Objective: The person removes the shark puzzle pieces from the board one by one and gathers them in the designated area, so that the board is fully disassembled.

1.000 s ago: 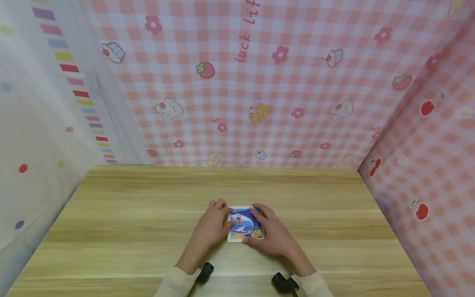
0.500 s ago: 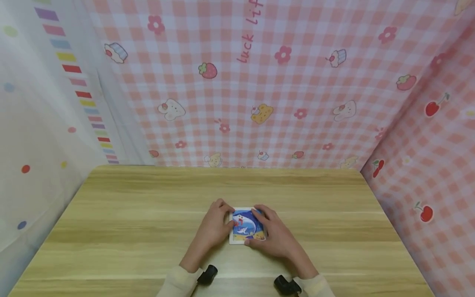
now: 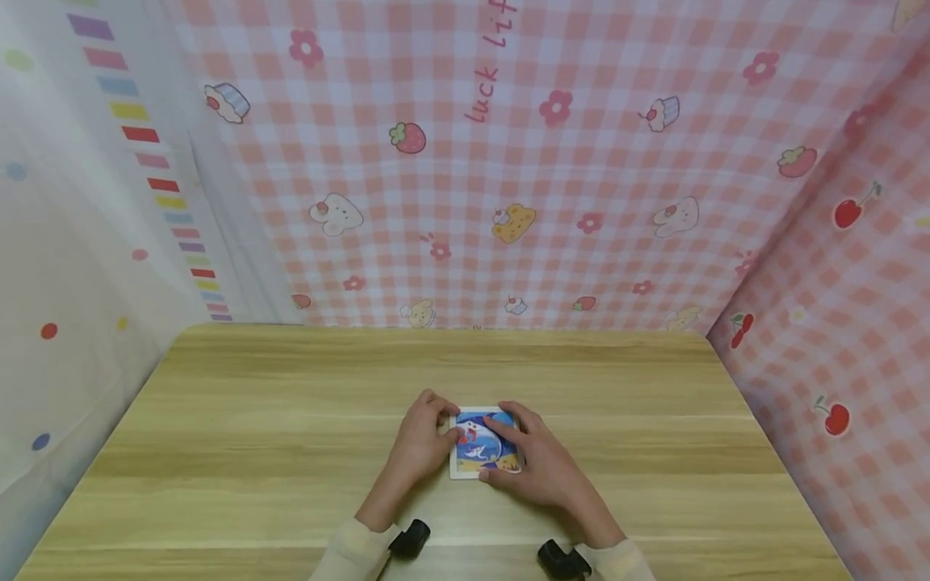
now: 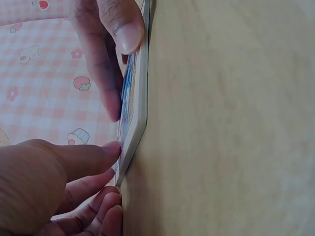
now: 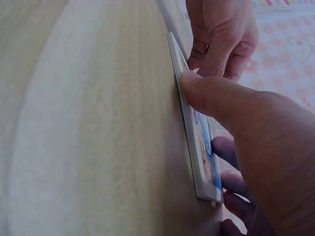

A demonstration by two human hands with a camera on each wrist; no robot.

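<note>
A small square picture board (image 3: 472,463) lies flat on the table, with a white border and a blue sea scene with a whale-like animal. My left hand (image 3: 420,440) holds its left side, the thumb on the picture and the other fingers bent at the edge. From the right, my right hand (image 3: 543,461) spans the board, its thumb on the near border and the index finger on the picture. Fingers of that hand hide the board's right part. In the left wrist view the board (image 4: 141,93) shows edge-on, thin; the right wrist view shows its near side (image 5: 189,132).
The wood-grain table (image 3: 291,428) reaches around both hands. A pink checked cloth (image 3: 450,177) hangs behind it, a similar one (image 3: 865,323) at the right, and a white dotted cloth (image 3: 80,274) at the left. Black wrist cameras (image 3: 410,539) sit at both cuffs.
My right index finger has shifted left and inward, from near the board's far right part onto the picture. The head view has shifted slightly; the left hand keeps its place on the board.
</note>
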